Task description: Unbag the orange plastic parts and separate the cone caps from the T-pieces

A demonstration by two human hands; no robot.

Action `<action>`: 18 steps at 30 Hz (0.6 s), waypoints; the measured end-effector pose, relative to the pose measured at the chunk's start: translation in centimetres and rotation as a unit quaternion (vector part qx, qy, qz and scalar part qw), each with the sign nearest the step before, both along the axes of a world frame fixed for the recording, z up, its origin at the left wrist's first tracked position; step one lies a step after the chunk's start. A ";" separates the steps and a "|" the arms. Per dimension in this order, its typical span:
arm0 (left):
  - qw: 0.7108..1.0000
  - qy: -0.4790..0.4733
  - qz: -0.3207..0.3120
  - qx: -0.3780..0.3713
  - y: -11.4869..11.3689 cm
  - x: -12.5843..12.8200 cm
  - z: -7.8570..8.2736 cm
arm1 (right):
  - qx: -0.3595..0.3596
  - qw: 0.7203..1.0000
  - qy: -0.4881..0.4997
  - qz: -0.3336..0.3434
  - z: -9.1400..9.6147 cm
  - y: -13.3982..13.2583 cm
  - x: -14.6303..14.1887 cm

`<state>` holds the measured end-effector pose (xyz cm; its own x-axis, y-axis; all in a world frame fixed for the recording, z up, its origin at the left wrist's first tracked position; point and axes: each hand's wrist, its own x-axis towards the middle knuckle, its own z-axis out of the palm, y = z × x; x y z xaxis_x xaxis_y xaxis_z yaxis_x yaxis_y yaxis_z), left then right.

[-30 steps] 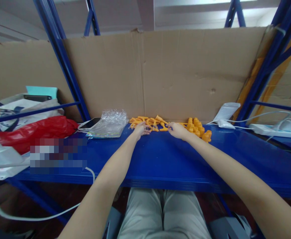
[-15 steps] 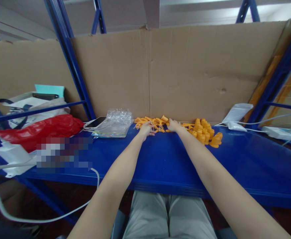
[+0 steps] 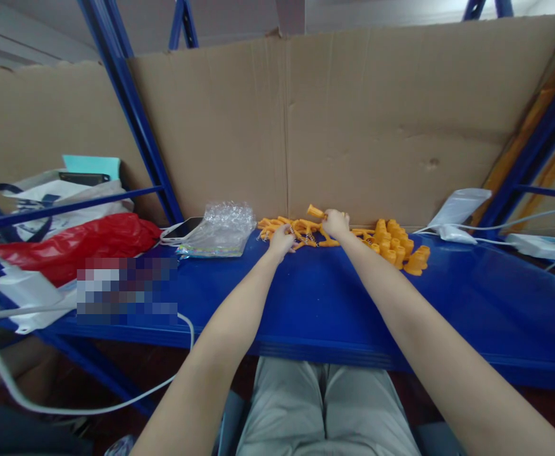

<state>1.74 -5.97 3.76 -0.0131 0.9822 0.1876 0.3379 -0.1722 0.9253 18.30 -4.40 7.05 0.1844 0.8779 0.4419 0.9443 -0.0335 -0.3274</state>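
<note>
My right hand point(image 3: 336, 223) is closed on an orange plastic piece point(image 3: 316, 211), a short stem with a wider end that points left. It is raised slightly above a pile of orange branching plastic parts point(image 3: 300, 225) along the cardboard. My left hand point(image 3: 283, 240) is at the left part of that pile, fingers curled in; what they pinch, if anything, is too small to make out. Small metal springs point(image 3: 310, 239) lie among the parts between my hands. Several orange cone-shaped pieces point(image 3: 391, 240) stand grouped right of my right hand.
A tall cardboard sheet point(image 3: 211, 126) closes off the back of the blue table point(image 3: 324, 304). To the left are clear plastic bags point(image 3: 224, 228), a phone point(image 3: 185, 229), a red bag point(image 3: 82, 244) and a white adapter with cables point(image 3: 30, 294). A white packet point(image 3: 460, 209) lies at the right.
My right hand has lifted from the pile with an orange piece in it. My left hand has shifted slightly right, its fingers drawn closer together. The view has tilted a little.
</note>
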 end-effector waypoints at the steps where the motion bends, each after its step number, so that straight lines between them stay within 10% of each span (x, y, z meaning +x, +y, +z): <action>1: 0.998 0.036 0.013 0.053 0.0 0.1 0.0 | 0.017 0.999 0.036 0.010 0.4 0.0 -0.1; 6: 0.957 0.130 -0.025 0.259 -1.2 1.4 0.0 | 0.083 0.945 0.293 0.117 1.3 -0.5 -0.7; 13: 0.955 0.102 -0.124 0.248 -2.5 2.7 0.2 | 0.061 0.805 0.516 0.287 0.2 -3.9 -0.5; 18: 0.961 0.026 -0.225 0.160 -2.7 2.9 -0.2 | 0.033 0.753 0.572 0.323 -0.3 -7.5 0.5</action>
<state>4.61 -8.71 3.52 0.4173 0.7779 0.4698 0.2074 -0.5849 0.7842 18.84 -11.88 6.79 0.0222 0.9307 0.3650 -0.1450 0.3642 -0.9200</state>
